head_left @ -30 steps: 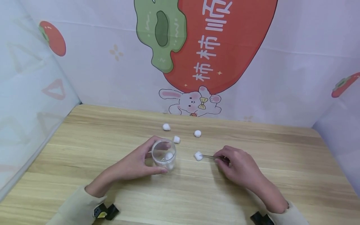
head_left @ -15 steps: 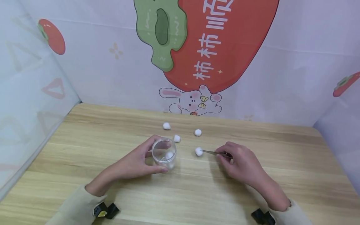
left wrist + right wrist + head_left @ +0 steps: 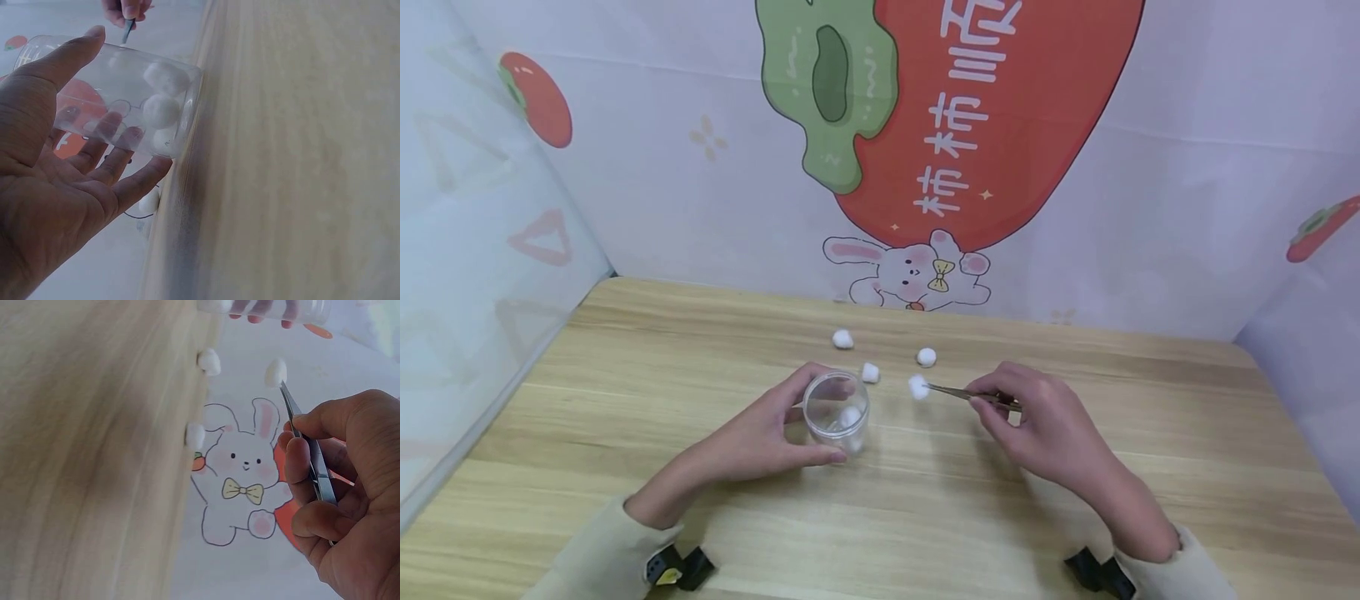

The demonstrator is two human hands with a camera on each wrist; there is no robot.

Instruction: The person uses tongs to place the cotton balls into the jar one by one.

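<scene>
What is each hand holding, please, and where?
Left hand: jar, around its side. Right hand: tweezers, behind the tips, which pinch a white ball by its edge.

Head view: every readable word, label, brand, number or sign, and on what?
"柿柿顺", sideways on the red fruit print; last character meets the picture's top edge.
Jar: no readable text.
Left cuff device, right cuff device: any markings too small to read.

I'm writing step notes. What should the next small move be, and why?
Probably carry the tweezers leftward until the white ball at their tips is over the jar. That ball is off the table, and the jar stands upright with its mouth open and similar balls inside.
</scene>
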